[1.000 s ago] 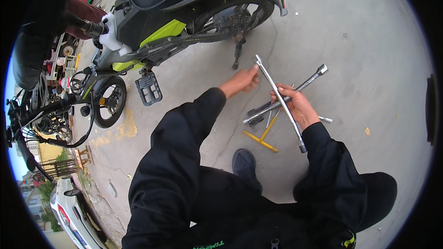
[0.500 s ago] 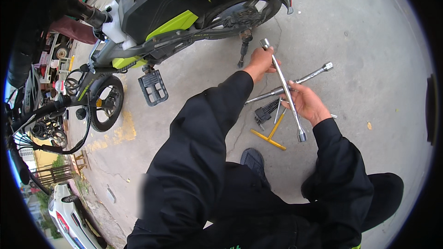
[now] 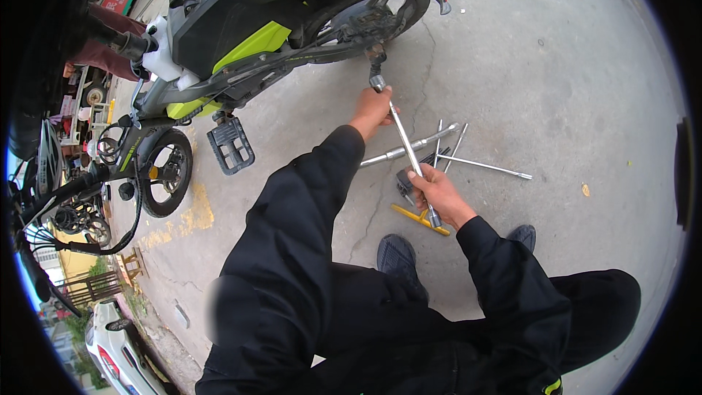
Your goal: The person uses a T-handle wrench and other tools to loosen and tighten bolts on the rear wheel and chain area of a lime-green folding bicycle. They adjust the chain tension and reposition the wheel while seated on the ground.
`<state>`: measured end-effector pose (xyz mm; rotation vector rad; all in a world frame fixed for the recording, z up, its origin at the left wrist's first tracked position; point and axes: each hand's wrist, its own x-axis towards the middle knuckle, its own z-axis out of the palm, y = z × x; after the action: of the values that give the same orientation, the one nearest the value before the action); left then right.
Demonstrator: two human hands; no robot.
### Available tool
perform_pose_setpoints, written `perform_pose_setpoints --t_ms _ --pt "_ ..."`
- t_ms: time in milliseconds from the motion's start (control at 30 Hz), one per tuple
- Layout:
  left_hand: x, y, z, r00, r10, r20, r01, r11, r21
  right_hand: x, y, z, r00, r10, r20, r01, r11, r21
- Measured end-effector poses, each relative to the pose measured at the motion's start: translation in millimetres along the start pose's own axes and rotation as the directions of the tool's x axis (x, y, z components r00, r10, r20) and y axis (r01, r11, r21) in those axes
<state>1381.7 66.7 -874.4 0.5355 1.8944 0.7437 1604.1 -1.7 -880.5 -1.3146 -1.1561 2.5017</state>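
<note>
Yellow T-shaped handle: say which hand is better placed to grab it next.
Probably the right hand, nearer the yellow handle; the left hand is farther, though both hold the silver metal cross wrench.

The place is outdoors, an open paved area: cracked concrete ground (image 3: pixel 556 241) with a worn yellow painted patch (image 3: pixel 183 228), a parked two-wheeler (image 3: pixel 252 45), a white car (image 3: pixel 123 357), a wooden fence (image 3: pixel 89 290) and, small and bent near the left rim, what looks like a cart (image 3: pixel 95 95).
</note>
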Motion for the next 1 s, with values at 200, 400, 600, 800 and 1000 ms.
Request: perform_pose_setpoints --t_ms 200,400,600,800,1000 --pt "3 0 -2 0.99 0.025 -0.141 -0.028 0.999 -0.02 2 -3 -3 0.998 -0.029 0.052 0.03 0.999 -0.031" --pt "5 7 -2 0.997 0.024 -0.073 -0.023 1.0 0.019 3 3 -10 0.993 -0.068 0.092 0.07 0.997 -0.013" --pt "7 20 4 0.994 0.112 0.007 -0.112 0.994 0.011 2 6 -18 0.99 -0.14 0.03 0.139 0.99 0.032" --pt "12 32 11 0.99 0.136 -0.026 -0.138 0.986 -0.097 13 10 -32 0.975 -0.215 -0.048 0.214 0.977 -0.027" --pt "8 42 9 0.969 0.18 0.17 -0.162 0.98 -0.111 24 15 -59 0.84 -0.449 -0.305 0.316 0.862 -0.397"
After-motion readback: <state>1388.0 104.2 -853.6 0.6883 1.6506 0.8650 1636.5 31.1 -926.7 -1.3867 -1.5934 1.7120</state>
